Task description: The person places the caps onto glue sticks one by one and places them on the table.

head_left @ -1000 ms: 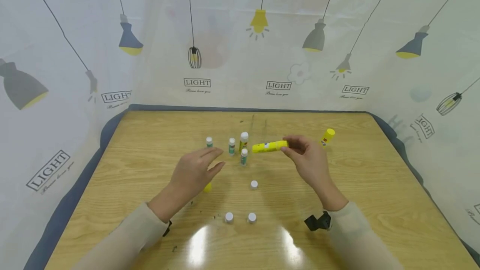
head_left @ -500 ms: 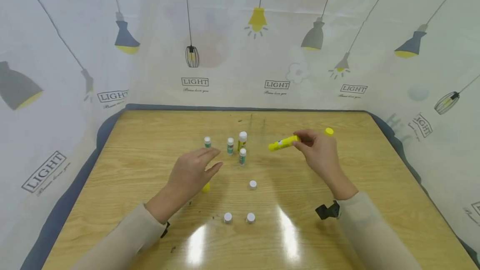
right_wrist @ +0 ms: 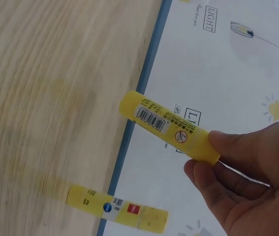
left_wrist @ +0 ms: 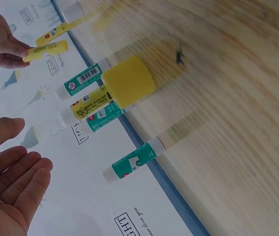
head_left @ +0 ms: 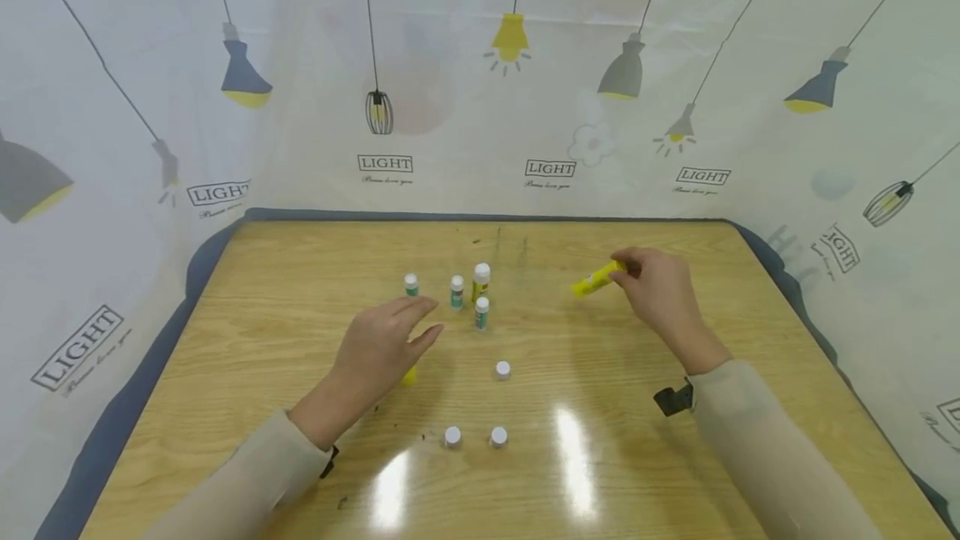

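Observation:
My right hand [head_left: 660, 294] pinches a yellow glue stick [right_wrist: 171, 128] by one end, tilted, over the table's right side. Close to it a second yellow glue stick [right_wrist: 117, 209] stands upright, hidden behind the hand in the head view. My left hand [head_left: 382, 338] hovers over the left half, fingers relaxed and holding nothing. Below it shows a yellow piece [head_left: 408, 376], which looms as a yellow block in the left wrist view. Beyond the left fingers stand green glue sticks [head_left: 482, 315] with white caps and a yellow one [head_left: 482, 282], also white-capped.
Three small white caps lie nearer the front: one [head_left: 503, 370] mid-table, another [head_left: 452, 437] and a third [head_left: 498, 437] side by side. The wooden table [head_left: 315, 257] ends at a dark blue border, with a lamp-printed cloth [head_left: 465, 140] behind.
My right hand has moved right with the yellow glue stick, away from the group of sticks, and now covers the standing yellow one in the head view. The left hand has hardly moved.

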A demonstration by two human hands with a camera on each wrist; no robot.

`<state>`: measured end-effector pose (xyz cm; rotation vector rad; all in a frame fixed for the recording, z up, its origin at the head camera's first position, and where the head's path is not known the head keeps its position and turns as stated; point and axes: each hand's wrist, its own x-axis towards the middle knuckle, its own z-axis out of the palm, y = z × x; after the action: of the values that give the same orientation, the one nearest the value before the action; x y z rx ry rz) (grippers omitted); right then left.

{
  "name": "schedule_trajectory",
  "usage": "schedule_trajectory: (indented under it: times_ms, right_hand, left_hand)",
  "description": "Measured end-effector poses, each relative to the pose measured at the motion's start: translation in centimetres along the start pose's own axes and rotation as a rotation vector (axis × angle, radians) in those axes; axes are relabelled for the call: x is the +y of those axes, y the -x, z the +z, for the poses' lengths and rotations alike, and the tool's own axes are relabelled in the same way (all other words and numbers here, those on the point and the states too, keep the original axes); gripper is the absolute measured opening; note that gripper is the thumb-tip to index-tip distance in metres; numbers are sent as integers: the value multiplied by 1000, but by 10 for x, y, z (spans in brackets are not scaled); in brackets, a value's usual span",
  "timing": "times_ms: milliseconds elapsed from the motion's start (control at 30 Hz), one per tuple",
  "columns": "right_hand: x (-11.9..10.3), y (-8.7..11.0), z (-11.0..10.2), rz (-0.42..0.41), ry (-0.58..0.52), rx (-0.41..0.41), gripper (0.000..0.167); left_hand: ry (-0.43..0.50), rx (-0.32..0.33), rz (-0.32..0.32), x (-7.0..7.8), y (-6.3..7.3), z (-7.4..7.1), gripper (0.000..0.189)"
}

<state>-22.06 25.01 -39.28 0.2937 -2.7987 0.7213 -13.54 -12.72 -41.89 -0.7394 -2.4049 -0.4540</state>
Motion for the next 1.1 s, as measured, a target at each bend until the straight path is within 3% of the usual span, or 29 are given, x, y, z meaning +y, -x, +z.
schedule_trajectory:
  times_ms: [167,600,933,1100]
  right_hand:
    - [6,-5,-2,-16,68,-19,27]
    - [16,-9,-1,17,195,-71,26]
    - [22,-9,2,-27,281,-92,28]
    - [23,-11,3,-51,319,-87,28]
  left_hand:
    - [-7,18,4,0,1,1,34]
    - [-36,-10,-20,1,1,4,36]
    - [21,-52,-95,6,-3,10,36]
    - [74,-95,-169,7,-6,18,37]
